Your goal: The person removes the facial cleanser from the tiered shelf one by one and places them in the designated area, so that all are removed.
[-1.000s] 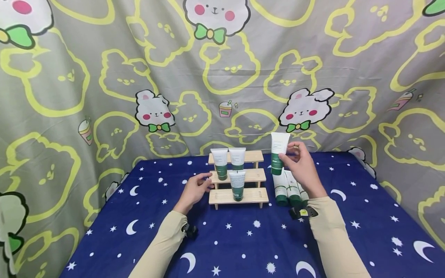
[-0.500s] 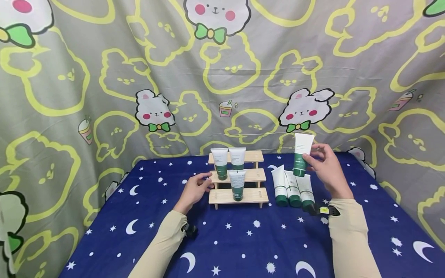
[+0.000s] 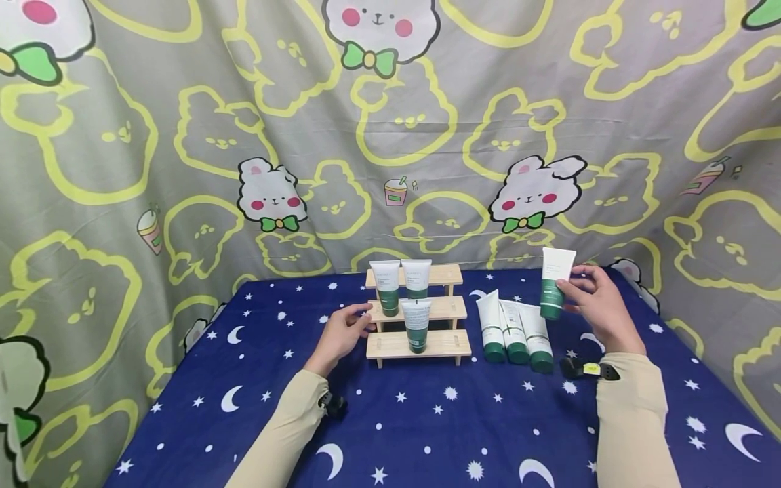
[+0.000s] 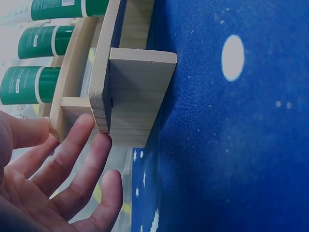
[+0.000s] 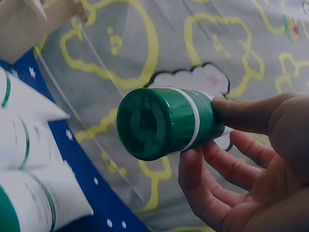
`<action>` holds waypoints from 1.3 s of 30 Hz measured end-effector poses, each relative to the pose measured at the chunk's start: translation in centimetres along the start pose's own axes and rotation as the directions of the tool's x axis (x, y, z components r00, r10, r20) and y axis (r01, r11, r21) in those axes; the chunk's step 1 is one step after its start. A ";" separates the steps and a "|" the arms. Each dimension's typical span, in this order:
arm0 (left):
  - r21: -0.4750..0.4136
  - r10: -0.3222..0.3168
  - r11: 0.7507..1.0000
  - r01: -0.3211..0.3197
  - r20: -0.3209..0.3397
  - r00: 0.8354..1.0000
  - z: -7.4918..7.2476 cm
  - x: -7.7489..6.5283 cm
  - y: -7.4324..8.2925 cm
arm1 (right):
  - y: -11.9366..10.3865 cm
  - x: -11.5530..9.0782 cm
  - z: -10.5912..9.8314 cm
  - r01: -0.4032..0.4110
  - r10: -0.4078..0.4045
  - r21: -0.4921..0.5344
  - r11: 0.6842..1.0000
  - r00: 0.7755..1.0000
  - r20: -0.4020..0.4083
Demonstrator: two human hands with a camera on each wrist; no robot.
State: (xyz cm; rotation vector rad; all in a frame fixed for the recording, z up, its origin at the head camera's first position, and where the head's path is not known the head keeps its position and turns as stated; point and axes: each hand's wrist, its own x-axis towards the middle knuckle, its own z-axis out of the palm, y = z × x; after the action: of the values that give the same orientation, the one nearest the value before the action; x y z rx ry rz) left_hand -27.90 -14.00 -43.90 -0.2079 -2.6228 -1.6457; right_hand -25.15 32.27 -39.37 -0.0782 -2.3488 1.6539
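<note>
My right hand (image 3: 601, 308) pinches a white and green squeeze tube (image 3: 557, 283) between thumb and fingers, its green cap downward, above the right part of the table. In the right wrist view the round base of the green cap (image 5: 144, 124) faces the camera. My left hand (image 3: 343, 333) touches the left end of a three-tier wooden stand (image 3: 448, 344); in the left wrist view its fingertips (image 4: 101, 142) meet the board ends, fingers loosely bent. One tube (image 3: 417, 327) stands on the bottom tier, another tube (image 3: 387, 288) on the middle tier, and a third tube (image 3: 417, 276) behind on the top tier.
Right of the stand, three similar tubes lie side by side: a left tube (image 3: 491, 325), a middle tube (image 3: 514, 332) and a right tube (image 3: 538, 339). A dark blue cloth with moons and stars (image 3: 421, 413) covers the table. Behind hangs a patterned grey curtain (image 3: 342, 129).
My right hand has carried the held tube to the right and slightly down, past the three lying tubes, which are now fully uncovered. The left hand and stand have stayed put.
</note>
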 end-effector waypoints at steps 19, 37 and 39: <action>-0.011 0.004 1.000 -0.004 0.003 1.000 0.0 -0.2 0.1 | 4.9 0.2 -1.9 -0.221 0.218 0.012 0.975 0.968 0.125; 0.008 0.003 1.000 -0.003 0.001 1.000 0.0 -0.1 0.1 | 7.0 -0.1 -2.1 -0.329 0.341 -0.091 0.940 0.900 0.271; 0.010 0.002 1.000 -0.002 0.000 1.000 0.0 -0.1 0.0 | 6.9 -0.1 -2.0 -0.329 0.343 -0.096 0.939 0.897 0.278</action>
State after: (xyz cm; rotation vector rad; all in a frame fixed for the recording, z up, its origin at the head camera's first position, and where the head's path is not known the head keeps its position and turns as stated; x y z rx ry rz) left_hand -27.79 -14.03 -43.86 -0.2102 -2.6292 -1.6321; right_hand -25.30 36.48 -45.19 -0.2846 -2.7204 1.8775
